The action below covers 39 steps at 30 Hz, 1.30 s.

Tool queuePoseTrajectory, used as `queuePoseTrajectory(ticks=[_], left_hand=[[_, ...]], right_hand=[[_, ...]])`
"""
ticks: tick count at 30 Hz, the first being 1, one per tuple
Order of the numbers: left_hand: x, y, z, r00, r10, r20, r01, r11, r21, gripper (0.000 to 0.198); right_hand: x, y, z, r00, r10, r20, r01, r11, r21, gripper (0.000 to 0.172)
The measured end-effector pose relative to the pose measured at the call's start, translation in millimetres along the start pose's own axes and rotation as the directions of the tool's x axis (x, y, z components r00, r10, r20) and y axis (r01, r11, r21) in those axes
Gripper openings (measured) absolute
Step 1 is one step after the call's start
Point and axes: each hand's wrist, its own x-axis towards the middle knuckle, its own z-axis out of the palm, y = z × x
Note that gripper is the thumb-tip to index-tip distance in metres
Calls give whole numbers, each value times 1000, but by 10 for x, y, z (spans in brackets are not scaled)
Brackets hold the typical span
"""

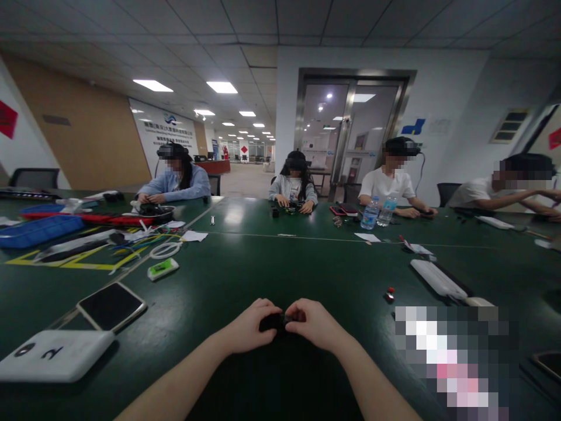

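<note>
My left hand (253, 327) is closed around a small black object (272, 321) near the table's front edge, thumb below and fingers above. My right hand (314, 325) comes in from the other side, its thumb and fingertips pinched at the right end of the same object. What kind of thing it is cannot be made out, since it is dark and partly covered by the fingers. Both hands are close together, low over the dark green table (236, 266).
On my left lie a phone (111, 306), a white case (56, 355), a green-and-white device (163, 269), a coiled white cable (165, 251) and a blue tray (41, 232). To the right are a small red-and-silver piece (390, 294), a white bar (438, 279) and water bottles (370, 214). Several people sit opposite.
</note>
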Motion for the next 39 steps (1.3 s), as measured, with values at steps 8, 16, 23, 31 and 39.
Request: queuePoseTrajectory(ticks=[8,16,23,31,39], left_hand=[[3,8,-9,1000,11,-1,-11,1000,6,36],[2,20,-7,1000,21,-8,-21,1000,10,37],[2,32,-17,1000,0,-1,0,1000,-6,38],[22,-15,30,999,43,-27,-44,998,-34,37],[30,-17,55,1000,26,-14,-26,999,-38,31]], right_hand=[[-6,-38,23,997,-69,20,70,995,-65,21],[-20,-74,46,995,-96,15,97,986,-135,16],[2,-40,82,995,-97,27,100,986,-133,16],[9,-25,69,997,-76,-5,75,990,-119,19],[-1,-37,104,1000,-2,-10,2,999,-33,23]])
